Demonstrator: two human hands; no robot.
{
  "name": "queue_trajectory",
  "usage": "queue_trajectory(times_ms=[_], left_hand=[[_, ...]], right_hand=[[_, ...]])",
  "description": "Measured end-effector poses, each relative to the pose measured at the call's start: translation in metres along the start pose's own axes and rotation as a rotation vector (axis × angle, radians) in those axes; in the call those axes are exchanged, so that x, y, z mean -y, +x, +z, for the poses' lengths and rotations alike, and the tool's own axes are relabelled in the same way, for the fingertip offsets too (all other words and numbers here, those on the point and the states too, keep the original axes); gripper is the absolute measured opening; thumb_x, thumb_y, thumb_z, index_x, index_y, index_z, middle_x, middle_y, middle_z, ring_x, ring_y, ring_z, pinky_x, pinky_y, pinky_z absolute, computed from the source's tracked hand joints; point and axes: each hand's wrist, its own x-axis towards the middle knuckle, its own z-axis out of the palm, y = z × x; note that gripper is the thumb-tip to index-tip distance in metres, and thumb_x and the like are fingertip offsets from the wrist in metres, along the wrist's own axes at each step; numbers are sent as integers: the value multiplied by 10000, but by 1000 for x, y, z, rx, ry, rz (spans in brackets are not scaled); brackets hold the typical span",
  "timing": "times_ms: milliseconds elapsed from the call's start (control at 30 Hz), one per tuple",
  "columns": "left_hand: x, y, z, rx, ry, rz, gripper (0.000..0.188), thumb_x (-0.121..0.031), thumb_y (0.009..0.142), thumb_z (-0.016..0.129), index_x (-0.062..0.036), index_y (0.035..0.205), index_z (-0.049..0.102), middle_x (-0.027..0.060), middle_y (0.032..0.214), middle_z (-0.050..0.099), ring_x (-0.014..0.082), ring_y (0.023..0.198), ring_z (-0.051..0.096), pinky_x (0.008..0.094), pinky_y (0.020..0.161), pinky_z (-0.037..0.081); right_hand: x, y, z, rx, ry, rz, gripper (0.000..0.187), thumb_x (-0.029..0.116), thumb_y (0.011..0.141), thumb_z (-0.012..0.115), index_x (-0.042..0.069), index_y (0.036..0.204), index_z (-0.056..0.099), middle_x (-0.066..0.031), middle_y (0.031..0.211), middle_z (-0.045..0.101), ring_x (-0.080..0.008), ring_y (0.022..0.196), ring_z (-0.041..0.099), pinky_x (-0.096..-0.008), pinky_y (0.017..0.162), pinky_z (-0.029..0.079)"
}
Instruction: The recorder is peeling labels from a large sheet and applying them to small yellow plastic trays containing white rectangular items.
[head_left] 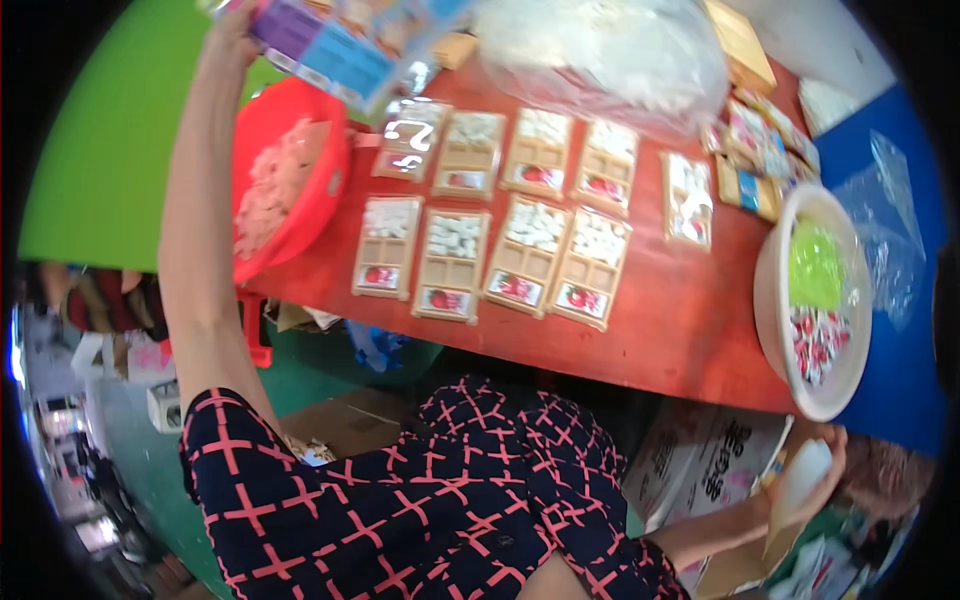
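My left hand [237, 28] is stretched to the far left, its fingers closed on the edge of a blue and purple printed package [345, 60]. My right hand [828, 478] hangs low at the right, beside the table edge. It grips a whitish, translucent flat piece [803, 475] whose kind I cannot make out. Between the arms, several small tan compartment trays [515, 262] lie in two rows, with white pieces in one part and a small red printed packet in another. One more filled tray [687, 200] lies apart to their right.
A red basin [340, 170] of pinkish pieces stands at the left. An oval white basin [765, 290] with green and red-white packets sits at the right edge. A big clear bag [600, 60] of white material and stacked packages [750, 195] are at the back. An open carton [715, 465] is below.
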Motion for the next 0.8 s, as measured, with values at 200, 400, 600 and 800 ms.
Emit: queue_trajectory(times_ms=[200,400,600,800], left_hand=[[88,105,-3,-124,337,-60,310,-277,866,621,-51,1078,603,124,976,656,247,869,638,382,755,532],[118,66,39,-315,1305,-19,395,-334,853,607,-48,1126,607,144,1062,647,275,967,620,386,812,493],[106,-65,134,229,1067,926,406,-323,875,572,-53,1178,592,146,1088,652,264,1045,606,355,854,468],[185,-310,196,1023,1001,935,411,-47,689,720,-60,1079,594,105,1089,611,291,1075,563,376,903,466]], right_hand=[[10,-33,48,267,172,459,308,226,947,515,-67,1023,572,-114,966,596,-169,878,544,-326,829,420],[4,-38,71,339,328,694,226,220,929,547,-5,939,566,-102,1063,573,-170,927,558,-320,853,435],[-11,-31,93,367,414,762,193,201,907,584,16,863,549,-103,1053,567,-182,926,553,-326,846,434],[-22,-33,102,412,496,777,195,198,893,604,31,821,535,-103,1015,554,-191,909,537,-338,828,412]])
